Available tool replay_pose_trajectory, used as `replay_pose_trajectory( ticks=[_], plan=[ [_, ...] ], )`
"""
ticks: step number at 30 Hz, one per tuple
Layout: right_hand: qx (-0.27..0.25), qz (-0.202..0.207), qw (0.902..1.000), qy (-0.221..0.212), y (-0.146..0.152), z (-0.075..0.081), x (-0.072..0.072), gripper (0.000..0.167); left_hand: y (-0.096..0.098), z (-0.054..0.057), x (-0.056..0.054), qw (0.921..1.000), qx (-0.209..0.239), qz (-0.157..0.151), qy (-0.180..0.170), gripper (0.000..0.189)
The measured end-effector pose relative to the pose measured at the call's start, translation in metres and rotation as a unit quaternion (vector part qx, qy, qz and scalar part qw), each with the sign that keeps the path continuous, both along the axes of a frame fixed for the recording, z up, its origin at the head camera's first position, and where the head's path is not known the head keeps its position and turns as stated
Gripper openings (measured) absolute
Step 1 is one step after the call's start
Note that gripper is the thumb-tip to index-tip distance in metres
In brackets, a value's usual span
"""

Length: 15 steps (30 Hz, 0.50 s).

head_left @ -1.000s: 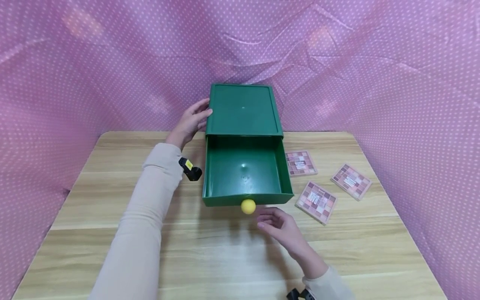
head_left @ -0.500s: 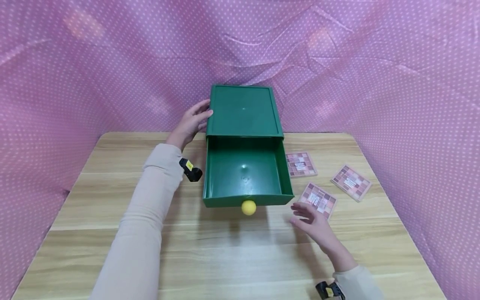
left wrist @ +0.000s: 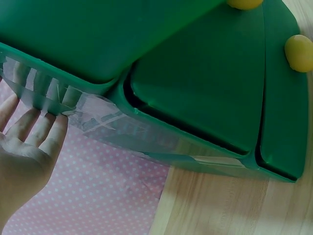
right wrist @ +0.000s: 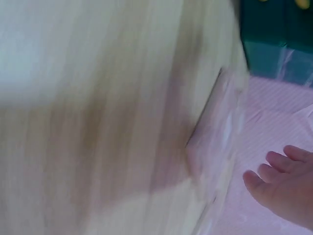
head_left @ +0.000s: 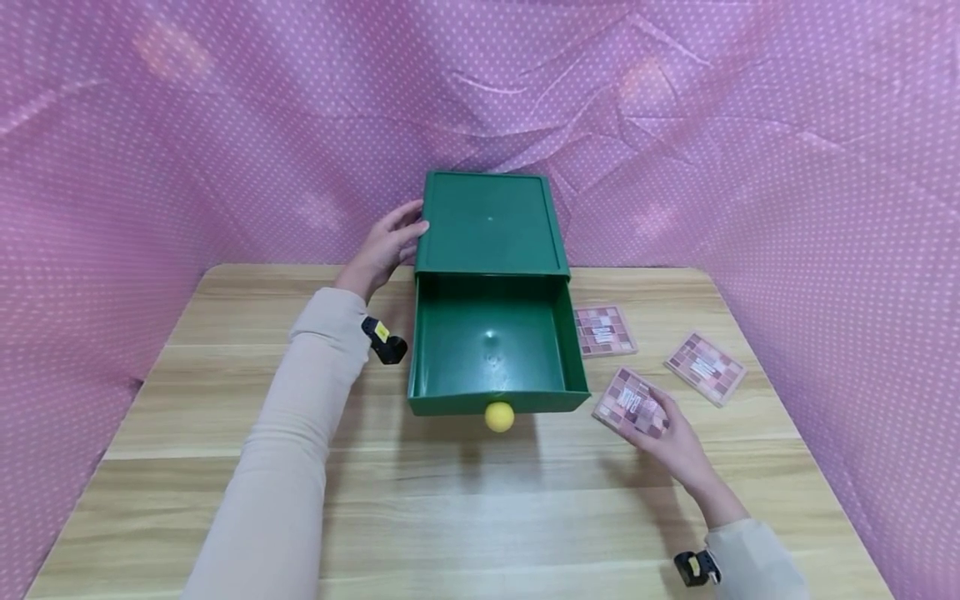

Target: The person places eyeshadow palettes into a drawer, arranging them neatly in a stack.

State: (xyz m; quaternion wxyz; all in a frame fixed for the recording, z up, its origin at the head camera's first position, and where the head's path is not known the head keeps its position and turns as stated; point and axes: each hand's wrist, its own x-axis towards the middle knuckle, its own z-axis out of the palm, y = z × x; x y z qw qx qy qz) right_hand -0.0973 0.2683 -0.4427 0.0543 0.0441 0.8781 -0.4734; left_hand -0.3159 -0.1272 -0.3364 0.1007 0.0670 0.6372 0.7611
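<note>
A green drawer cabinet (head_left: 491, 221) with clear side panels stands at the back of the table. Its top drawer (head_left: 489, 342) is pulled out, bare inside, with a yellow round knob (head_left: 499, 417). My left hand (head_left: 384, 250) rests against the cabinet's left side; in the left wrist view its fingers (left wrist: 54, 134) lie fairly straight on the clear panel. My right hand (head_left: 671, 442) is over the near right corner of a pink checkered palette-like case (head_left: 630, 402), thumb and fingers spread. In the right wrist view, a gap shows between hand and case.
Two similar pink cases, one beside the drawer (head_left: 604, 330) and another farther right (head_left: 706, 367), lie on the wooden table (head_left: 247, 367). Lower drawers with yellow knobs (left wrist: 299, 53) show below the top one. Pink dotted cloth (head_left: 322, 125) hangs around the table.
My right hand has moved from beside the yellow knob rightward to the nearest pink case. The left hand stays on the cabinet, and the drawer has not moved.
</note>
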Motion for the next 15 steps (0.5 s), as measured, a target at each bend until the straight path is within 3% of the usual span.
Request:
replay_pose_trajectory(
  ticks=[4,9,15],
  plan=[
    [0.018,-0.004,0.9998,0.008,0.010,-0.009,-0.005,0.092,0.000,0.000,0.001,1.0000,0.002,0.000,0.005,0.052],
    [0.011,0.023,0.9987,0.045,0.022,-0.025,-0.009,0.099,0.000,0.000,0.001,1.0000,-0.004,-0.001,0.006,0.052],
    [0.095,0.047,0.9913,0.078,0.037,-0.042,-0.013,0.100,0.001,0.000,0.002,1.0000,-0.003,-0.001,0.003,0.052]
  ],
)
